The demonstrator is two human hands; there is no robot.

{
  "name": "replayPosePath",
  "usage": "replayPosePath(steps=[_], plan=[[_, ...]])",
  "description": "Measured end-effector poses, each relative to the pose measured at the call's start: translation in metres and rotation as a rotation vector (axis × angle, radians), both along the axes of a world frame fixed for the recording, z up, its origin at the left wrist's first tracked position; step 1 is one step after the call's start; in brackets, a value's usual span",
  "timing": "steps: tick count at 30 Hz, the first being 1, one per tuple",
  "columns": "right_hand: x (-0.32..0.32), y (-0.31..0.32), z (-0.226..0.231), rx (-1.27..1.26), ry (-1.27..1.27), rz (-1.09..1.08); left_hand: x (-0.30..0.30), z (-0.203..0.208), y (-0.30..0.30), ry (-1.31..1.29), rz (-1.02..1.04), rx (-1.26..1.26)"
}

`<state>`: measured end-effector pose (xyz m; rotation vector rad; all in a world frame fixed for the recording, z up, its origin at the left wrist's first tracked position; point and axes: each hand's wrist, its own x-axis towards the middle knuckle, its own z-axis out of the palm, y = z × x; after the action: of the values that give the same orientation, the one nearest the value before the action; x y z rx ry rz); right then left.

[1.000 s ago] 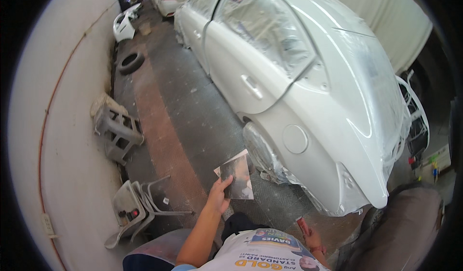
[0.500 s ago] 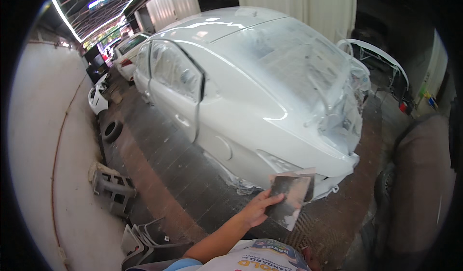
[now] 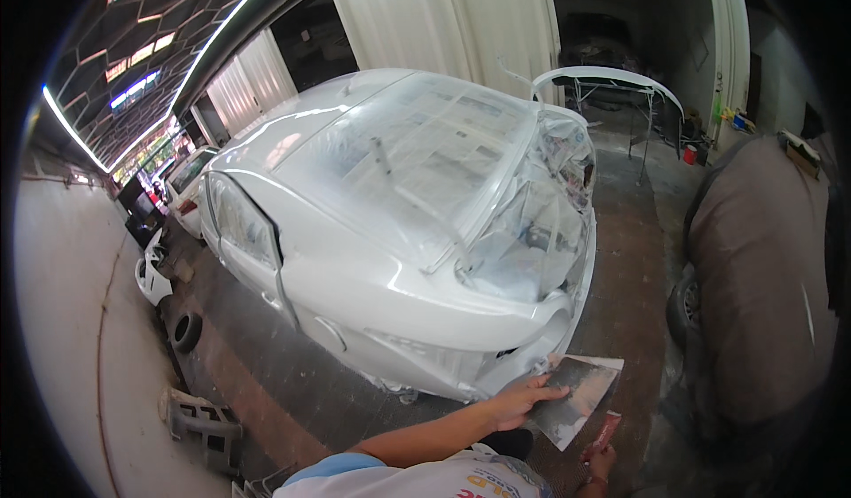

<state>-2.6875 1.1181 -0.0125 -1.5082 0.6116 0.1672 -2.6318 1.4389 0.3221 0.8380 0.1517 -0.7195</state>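
Observation:
My left hand (image 3: 521, 402) grips a thin, flat mixing board (image 3: 581, 400) by its left edge, the thumb on top. Dark grey and pinkish smears cover the board's face. Low at the right, my right hand (image 3: 600, 462) is closed around a slim reddish, flat-looking piece (image 3: 606, 431); its exact kind cannot be made out. That piece sits just below the board's right corner, apart from it. Beyond both hands stands a white car (image 3: 355, 272), its rear corner nearest to the board. Clear film and paper mask the rear window (image 3: 425, 152), and film also covers the open trunk area (image 3: 523, 250).
A curved white car panel (image 3: 612, 76) rests on a stand behind the car. To the right is a vehicle under a brown cover (image 3: 753, 250). Along the left wall lie a tire (image 3: 187, 331), a white bumper part (image 3: 152, 278) and a grey plastic piece (image 3: 206, 429).
The view has turned right, so the car sits further left. My left hand and the board appear further right, and my right hand now shows with the reddish piece.

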Motion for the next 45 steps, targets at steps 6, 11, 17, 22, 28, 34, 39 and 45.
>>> replayPosePath(steps=[6,11,17,22,28,34,39,45], plan=[[0.108,-0.067,-0.011,-0.007,-0.142,0.007,0.124,-0.059,-0.078,0.068,-0.049,-0.063],[0.189,-0.136,-0.024,-0.080,0.007,0.021,0.233,-0.076,-0.145,0.084,-0.016,-0.111],[0.303,-0.181,0.015,0.075,0.031,-0.005,0.327,-0.062,-0.173,0.100,0.050,-0.042],[0.412,-0.193,0.082,0.226,-0.131,-0.034,0.406,-0.064,-0.192,0.071,0.152,-0.063],[0.587,-0.225,0.093,0.127,-0.205,0.194,0.518,-0.083,-0.238,0.116,0.310,-0.020],[0.750,-0.250,0.140,0.186,-0.375,0.255,0.628,-0.068,-0.284,0.073,0.409,0.039],[0.868,-0.239,0.172,0.217,-0.351,0.283,0.700,-0.067,-0.293,0.073,0.520,0.070],[1.007,-0.228,0.180,0.269,-0.305,0.322,0.809,-0.085,-0.270,0.181,0.595,0.030]])
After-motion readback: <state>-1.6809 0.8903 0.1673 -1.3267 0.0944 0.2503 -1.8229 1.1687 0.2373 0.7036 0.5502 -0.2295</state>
